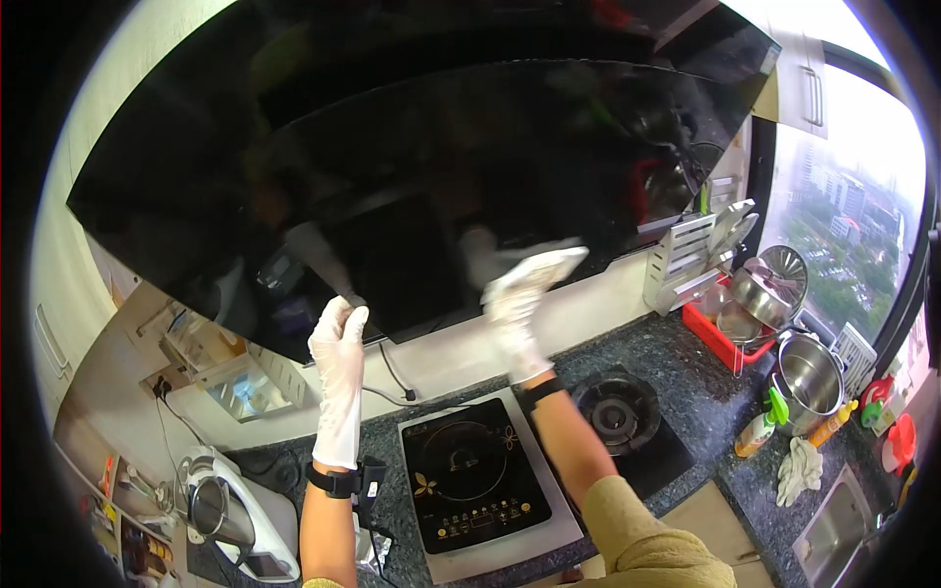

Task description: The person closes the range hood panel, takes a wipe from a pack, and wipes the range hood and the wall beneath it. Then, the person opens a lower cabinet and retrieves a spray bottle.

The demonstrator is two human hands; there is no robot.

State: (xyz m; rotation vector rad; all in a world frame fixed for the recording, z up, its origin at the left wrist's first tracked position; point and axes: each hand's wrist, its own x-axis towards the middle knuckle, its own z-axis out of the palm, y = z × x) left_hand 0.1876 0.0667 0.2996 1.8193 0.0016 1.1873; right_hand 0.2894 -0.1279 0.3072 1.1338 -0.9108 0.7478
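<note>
A glossy black range hood point(412, 176) fills the upper part of the head view and mirrors both hands. My right hand point(515, 309), in a white glove, holds a white cloth point(554, 263) flat near the hood's lower front surface. Blur hides whether the cloth touches it. Also gloved, my left hand point(338, 343) is raised by the hood's lower edge, left of the right hand. Its fingers are curled in against the thumb; what they hold, if anything, is hidden. Below the hands lies a black induction cooker point(472, 475).
A gas burner point(616, 414) sits right of the cooker. Farther right are a red dish rack point(725, 338) with pans, a steel pot point(809, 382), a spray bottle point(760, 426), a crumpled glove point(800, 470) and a sink point(833, 519). A white appliance point(260, 529) stands at left.
</note>
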